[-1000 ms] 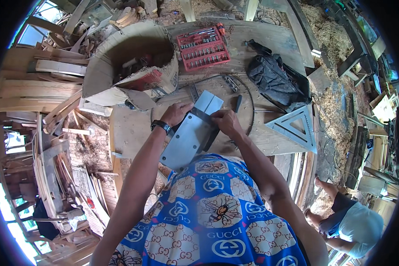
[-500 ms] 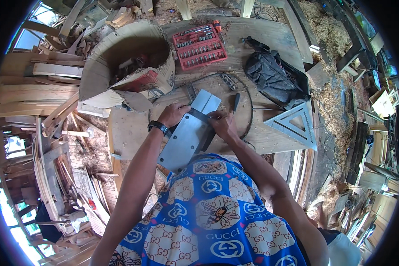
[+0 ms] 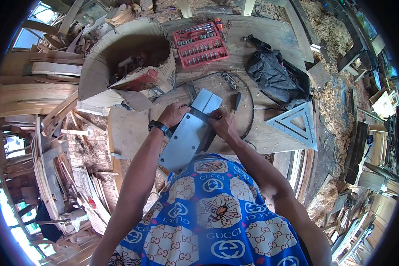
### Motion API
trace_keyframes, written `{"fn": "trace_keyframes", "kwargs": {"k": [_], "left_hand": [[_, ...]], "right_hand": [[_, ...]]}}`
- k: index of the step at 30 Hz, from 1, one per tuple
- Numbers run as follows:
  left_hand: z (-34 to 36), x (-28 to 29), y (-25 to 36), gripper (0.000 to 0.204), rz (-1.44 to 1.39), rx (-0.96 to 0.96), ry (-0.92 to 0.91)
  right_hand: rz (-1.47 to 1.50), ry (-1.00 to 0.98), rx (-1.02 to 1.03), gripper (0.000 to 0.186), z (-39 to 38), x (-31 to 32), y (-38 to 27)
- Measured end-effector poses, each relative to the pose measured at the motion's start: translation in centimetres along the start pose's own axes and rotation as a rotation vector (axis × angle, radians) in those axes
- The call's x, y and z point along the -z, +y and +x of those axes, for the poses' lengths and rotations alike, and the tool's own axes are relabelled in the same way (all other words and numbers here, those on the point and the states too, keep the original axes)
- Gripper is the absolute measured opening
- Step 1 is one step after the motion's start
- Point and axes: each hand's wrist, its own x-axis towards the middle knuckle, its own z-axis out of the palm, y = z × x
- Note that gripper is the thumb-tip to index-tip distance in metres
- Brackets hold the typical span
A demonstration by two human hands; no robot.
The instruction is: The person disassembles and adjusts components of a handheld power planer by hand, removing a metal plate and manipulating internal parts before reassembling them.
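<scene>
An electric hand planer [image 3: 180, 139] lies sole up against my body, its wide grey plate dotted with screws. Beyond a dark cross gap sits its grooved front shoe [image 3: 207, 100]. My left hand [image 3: 174, 115], a black watch on the wrist, is curled at the left end of that gap. At the gap's right end, the bent fingers of my right hand [image 3: 223, 123] grip the planer's edge. Whether a small part is between my fingertips is hidden. Just beyond my right hand lies a dark-handled screwdriver [image 3: 237, 102].
On the wooden board [image 3: 133, 133] stand a torn cardboard box [image 3: 162, 80], a red socket set [image 3: 201, 46], a black bag [image 3: 277, 75] and a triangular square [image 3: 292, 126]. A black cable [image 3: 252, 104] curves round the planer. Timber strips [image 3: 40, 93] fill the left side.
Both hands stay at the gap of the planer. My right fingers have shifted slightly at its edge; the planer has hardly moved.
</scene>
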Motion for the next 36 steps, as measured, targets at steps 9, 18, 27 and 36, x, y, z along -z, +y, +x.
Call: {"fn": "trace_keyframes", "kwargs": {"k": [9,18,27,36], "left_hand": [[0.4,0.1,0.8,0.062,0.065,0.063,-0.063],[0.5,1.3,2.3,0.07,-0.124,0.134,-0.281],[0.2,0.7,4.8,0.043,-0.266,0.094,-0.219],[0.4,0.1,3.6,0.051,-0.181,0.196,-0.208]], "right_hand": [[-0.027,-0.008,-0.011,0.025,0.2,-0.2,-0.1],[-0.053,-0.008,0.004,0.025,0.6,-0.4,-0.3],[-0.104,-0.158,-0.087,0.029,1.4,1.8,-1.1],[-0.005,-0.423,0.082,0.031,3.5,3.9,0.9]]}}
